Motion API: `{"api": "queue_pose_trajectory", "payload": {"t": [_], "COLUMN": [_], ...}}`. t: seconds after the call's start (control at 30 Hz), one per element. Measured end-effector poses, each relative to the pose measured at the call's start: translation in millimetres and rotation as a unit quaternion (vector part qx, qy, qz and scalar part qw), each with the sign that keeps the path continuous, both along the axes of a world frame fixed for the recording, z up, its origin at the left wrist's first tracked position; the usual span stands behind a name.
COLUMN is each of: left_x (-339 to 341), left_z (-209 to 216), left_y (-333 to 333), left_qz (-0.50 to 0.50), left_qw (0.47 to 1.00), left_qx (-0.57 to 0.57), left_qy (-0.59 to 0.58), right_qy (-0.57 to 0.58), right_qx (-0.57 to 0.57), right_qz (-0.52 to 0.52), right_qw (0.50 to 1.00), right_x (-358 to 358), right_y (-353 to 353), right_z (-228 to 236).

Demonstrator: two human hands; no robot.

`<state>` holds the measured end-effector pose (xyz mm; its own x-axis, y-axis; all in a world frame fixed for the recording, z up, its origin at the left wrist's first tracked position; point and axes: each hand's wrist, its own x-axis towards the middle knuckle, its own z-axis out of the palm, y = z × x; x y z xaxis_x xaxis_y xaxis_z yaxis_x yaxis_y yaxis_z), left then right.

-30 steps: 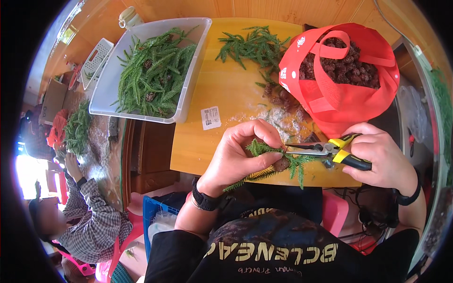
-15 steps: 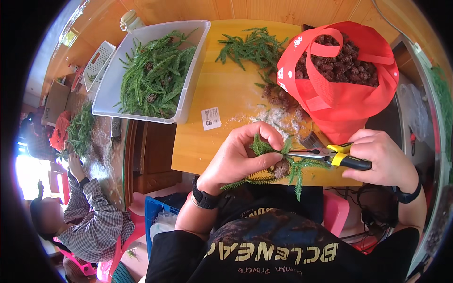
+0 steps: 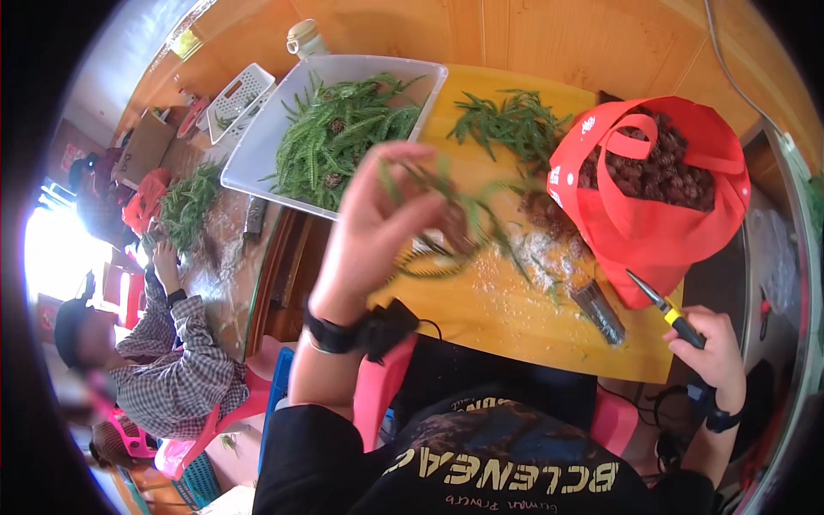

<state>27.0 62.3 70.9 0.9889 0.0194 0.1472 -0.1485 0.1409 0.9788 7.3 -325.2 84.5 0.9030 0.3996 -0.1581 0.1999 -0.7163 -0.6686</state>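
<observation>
My left hand is raised over the table, its fingers closed on a green pine sprig that is blurred by motion. The pine cone seen on it earlier is mostly hidden by my fingers. Off the table's right front corner, my right hand grips needle-nose pliers with black and yellow handles, their tips pointing up toward a red bag. Small brown pine cones fill that bag. To the left of it, a bundle of thin dark sticks or wires lies on the table.
A clear plastic bin of green sprigs stands at the back left. More sprigs lie by the bag, with white crumbs nearby. A person works at another table on the left. A lidded jar stands behind the bin.
My left hand has lifted the sprig up and left, toward the bin. My right hand has drawn the pliers off the sprig, down and right. The view has shifted, uncovering the dark bundle.
</observation>
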Motion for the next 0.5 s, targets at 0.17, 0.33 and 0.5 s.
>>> {"api": "queue_pose_trajectory", "payload": {"t": [0.17,0.33,0.5], "left_x": [33,80,112], "left_z": [29,39,51], "left_y": [74,124,167], "left_qz": [0.147,0.174,0.157], "left_qw": [0.981,0.981,0.984], "left_qx": [0.111,0.073,0.081], "left_qy": [-0.052,-0.035,-0.037], "right_qy": [-0.014,-0.012,-0.014], "right_qx": [-0.134,-0.152,-0.152], "right_qz": [-0.035,-0.041,-0.035], "right_qw": [0.99,0.987,0.988], "right_x": [-9,-6,-8], "right_y": [-28,-31,-30], "right_z": [-21,-31,-32]}}
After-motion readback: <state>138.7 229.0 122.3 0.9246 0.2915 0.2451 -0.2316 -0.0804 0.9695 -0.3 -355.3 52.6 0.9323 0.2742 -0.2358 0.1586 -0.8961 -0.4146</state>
